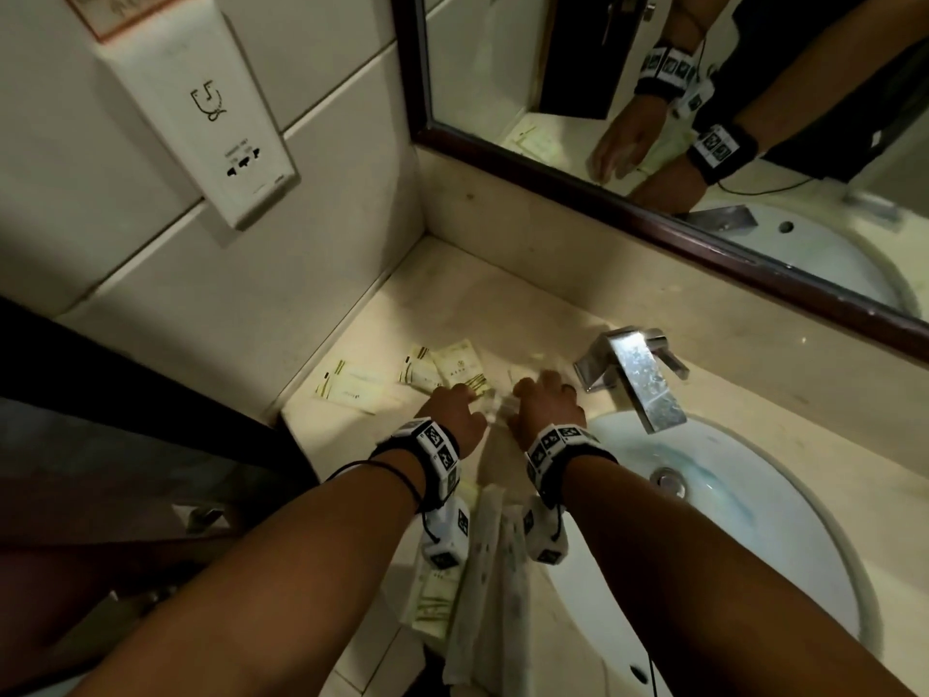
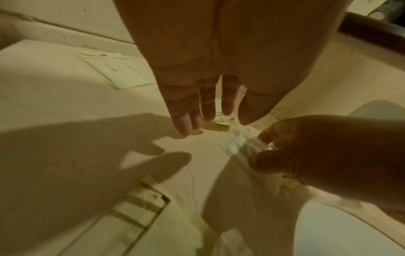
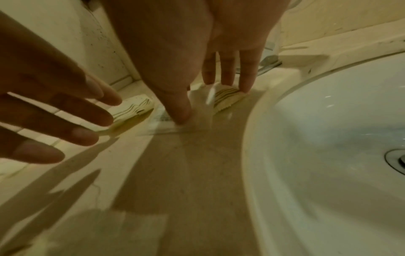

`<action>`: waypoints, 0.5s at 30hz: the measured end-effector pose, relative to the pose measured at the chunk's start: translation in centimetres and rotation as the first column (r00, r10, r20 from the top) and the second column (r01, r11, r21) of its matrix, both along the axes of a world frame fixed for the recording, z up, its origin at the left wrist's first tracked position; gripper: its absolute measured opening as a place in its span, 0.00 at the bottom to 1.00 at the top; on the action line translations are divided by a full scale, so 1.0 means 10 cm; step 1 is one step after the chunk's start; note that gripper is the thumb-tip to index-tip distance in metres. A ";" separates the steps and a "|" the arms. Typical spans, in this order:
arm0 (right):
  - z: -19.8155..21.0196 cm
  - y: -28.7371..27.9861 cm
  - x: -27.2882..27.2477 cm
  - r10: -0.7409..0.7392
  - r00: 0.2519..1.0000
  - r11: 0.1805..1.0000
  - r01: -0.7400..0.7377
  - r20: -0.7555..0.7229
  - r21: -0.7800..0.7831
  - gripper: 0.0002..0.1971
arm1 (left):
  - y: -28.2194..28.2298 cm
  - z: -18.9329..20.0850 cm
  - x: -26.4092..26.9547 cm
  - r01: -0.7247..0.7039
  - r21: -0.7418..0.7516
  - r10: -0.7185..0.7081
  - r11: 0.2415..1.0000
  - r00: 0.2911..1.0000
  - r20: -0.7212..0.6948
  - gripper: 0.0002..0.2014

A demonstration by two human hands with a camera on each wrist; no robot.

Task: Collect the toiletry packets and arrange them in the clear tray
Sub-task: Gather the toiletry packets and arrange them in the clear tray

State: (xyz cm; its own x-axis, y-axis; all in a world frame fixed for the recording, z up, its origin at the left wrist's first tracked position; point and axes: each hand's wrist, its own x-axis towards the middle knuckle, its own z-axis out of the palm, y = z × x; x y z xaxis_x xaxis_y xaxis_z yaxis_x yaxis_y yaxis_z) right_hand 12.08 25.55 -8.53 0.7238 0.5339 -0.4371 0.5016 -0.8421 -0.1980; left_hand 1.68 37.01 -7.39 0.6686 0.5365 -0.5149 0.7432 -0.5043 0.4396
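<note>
While our right hand pinches the tray rim and our left hand hovers spread, packets could slide sinkward.

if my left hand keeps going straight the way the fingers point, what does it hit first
Probably the striped packet just past the left hand's fingertips, lying on the counter. The fingers are straight and hold nothing. Depth is unclear, so they may be nearly touching it.

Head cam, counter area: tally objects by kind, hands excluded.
Cream striped toiletry packets: 5 visible, maybe more hidden
Clear plastic tray: 1
Chrome faucet: 1
White sink basin: 1
White patterned towel: 1
Total: 9
</note>
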 end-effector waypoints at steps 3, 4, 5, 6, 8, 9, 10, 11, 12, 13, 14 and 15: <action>-0.04 -0.02 -0.04 0.017 1.000 0.998 -0.018 0.015 0.066 0.13 | -0.01 -0.01 0.00 -0.009 0.007 0.009 1.000 1.000 0.006 0.25; -0.04 -0.04 -0.04 0.011 1.000 0.996 -0.011 0.000 0.084 0.13 | -0.02 -0.02 0.01 -0.001 0.015 0.001 1.000 1.000 0.005 0.26; -0.04 -0.05 -0.04 -0.001 1.000 0.995 0.004 -0.031 0.105 0.13 | -0.03 -0.02 0.01 0.010 0.018 -0.010 1.000 1.000 0.003 0.27; -0.03 -0.06 -0.03 -0.020 0.997 0.991 0.029 -0.071 0.128 0.12 | -0.05 -0.01 0.01 0.020 0.013 -0.020 1.000 1.000 0.002 0.28; 0.01 -0.08 -0.06 -0.040 0.991 0.977 0.066 -0.128 0.202 0.09 | -0.10 0.02 0.03 0.015 -0.010 -0.015 1.000 1.000 0.009 0.28; 0.03 -0.10 -0.08 -0.037 0.990 0.965 0.071 -0.138 0.254 0.08 | -0.13 0.04 0.04 0.008 -0.018 -0.007 1.000 1.000 0.014 0.28; 0.06 -0.10 -0.10 -0.021 0.988 0.950 0.067 -0.150 0.306 0.08 | -0.14 0.06 0.06 -0.001 -0.028 0.002 1.000 1.000 0.022 0.28; 0.09 -0.12 -0.13 -0.003 0.987 0.933 0.060 -0.159 0.355 0.08 | -0.17 0.09 0.07 -0.013 -0.053 0.015 0.998 0.999 0.032 0.28; 0.13 -0.13 -0.15 0.021 0.986 0.919 0.046 -0.164 0.393 0.08 | -0.17 0.13 0.10 -0.042 -0.096 0.046 0.994 0.998 0.049 0.30; 0.16 -0.15 -0.17 0.040 0.986 0.907 0.033 -0.163 0.421 0.08 | -0.18 0.18 0.12 -0.076 -0.149 0.087 0.986 0.994 0.065 0.33; 0.18 -0.19 -0.18 0.049 0.986 0.898 0.025 -0.157 0.439 0.08 | -0.20 0.23 0.12 -0.102 -0.184 0.120 0.978 0.989 0.086 0.35; 0.20 -0.21 -0.19 0.052 0.987 0.896 0.022 -0.154 0.443 0.07 | -0.21 0.28 0.13 -0.117 -0.197 0.143 0.973 0.982 0.125 0.35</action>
State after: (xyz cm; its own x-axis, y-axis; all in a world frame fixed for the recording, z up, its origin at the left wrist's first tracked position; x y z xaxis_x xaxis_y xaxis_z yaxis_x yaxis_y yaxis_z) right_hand 10.20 23.46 -6.57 0.6554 0.7088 -0.2610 0.4445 -0.6414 -0.6253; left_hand 3.02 34.96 -4.64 0.6708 0.5256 -0.5232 0.7229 -0.3059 0.6196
